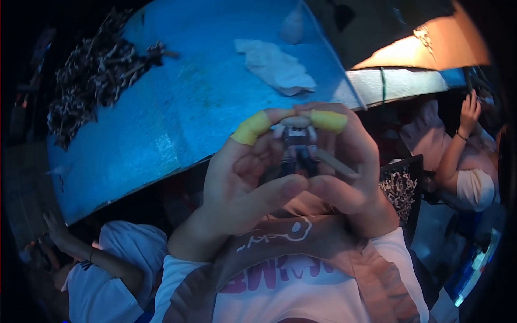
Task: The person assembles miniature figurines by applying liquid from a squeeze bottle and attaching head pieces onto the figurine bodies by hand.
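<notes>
My left hand [245,177] and my right hand [350,172] are raised together in front of my chest, both gripping a small dark plastic figure [299,148] with pale limbs between fingertips and thumbs. Each index finger wears a yellow rubber finger cot [252,127], and the two meet over the figure's top. A thin pale stick-like part [336,164] juts from the figure toward my right palm. The thumbs touch just below the figure. The figure's lower half is hidden behind my thumbs.
A blue table [177,107] lies beyond my hands with a heap of small dark parts [89,75] at its left and a crumpled white cloth [277,67]. A dark tray of parts [401,188] stands at right. Other people sit at lower left [107,264] and right [466,161].
</notes>
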Available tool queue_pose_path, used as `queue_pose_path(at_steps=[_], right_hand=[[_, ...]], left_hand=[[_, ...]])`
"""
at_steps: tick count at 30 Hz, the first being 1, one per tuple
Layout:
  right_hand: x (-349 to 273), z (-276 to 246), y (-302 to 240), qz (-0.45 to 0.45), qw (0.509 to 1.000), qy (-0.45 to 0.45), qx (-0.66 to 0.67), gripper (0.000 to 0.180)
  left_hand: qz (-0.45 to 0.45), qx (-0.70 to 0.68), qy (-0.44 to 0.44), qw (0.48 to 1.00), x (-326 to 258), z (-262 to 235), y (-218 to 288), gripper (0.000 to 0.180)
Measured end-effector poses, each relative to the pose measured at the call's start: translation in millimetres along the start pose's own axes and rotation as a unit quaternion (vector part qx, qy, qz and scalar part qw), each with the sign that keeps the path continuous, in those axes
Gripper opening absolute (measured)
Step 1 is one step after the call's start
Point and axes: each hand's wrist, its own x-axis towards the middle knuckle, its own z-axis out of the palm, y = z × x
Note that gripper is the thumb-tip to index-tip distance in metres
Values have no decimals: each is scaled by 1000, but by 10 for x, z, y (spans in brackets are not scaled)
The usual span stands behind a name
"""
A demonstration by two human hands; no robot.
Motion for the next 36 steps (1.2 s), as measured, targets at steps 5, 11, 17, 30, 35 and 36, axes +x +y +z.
queue_pose_path(at_steps=[5,11,17,30,35,36], right_hand=[[168,322,9,110,962,36,247,57],[179,163,289,-67,984,-27,-163,38],[167,174,308,-114,974,-14,-193,35],[177,-36,410,-175,961,-23,-215,42],[161,-45,383,-90,993,22,-77,70],[196,-127,364,-99,980,41,-169,65]], left_hand=[[16,-5,-5,1000,9,-226,-20,64],[-67,-146,35,986,19,-328,6,80],[-97,-126,70,985,33,-247,5,68],[-73,-116,87,987,166,-128,-109,60],[-40,-13,116,992,169,-399,-5,49],[-88,56,142,984,190,-475,137,42]])
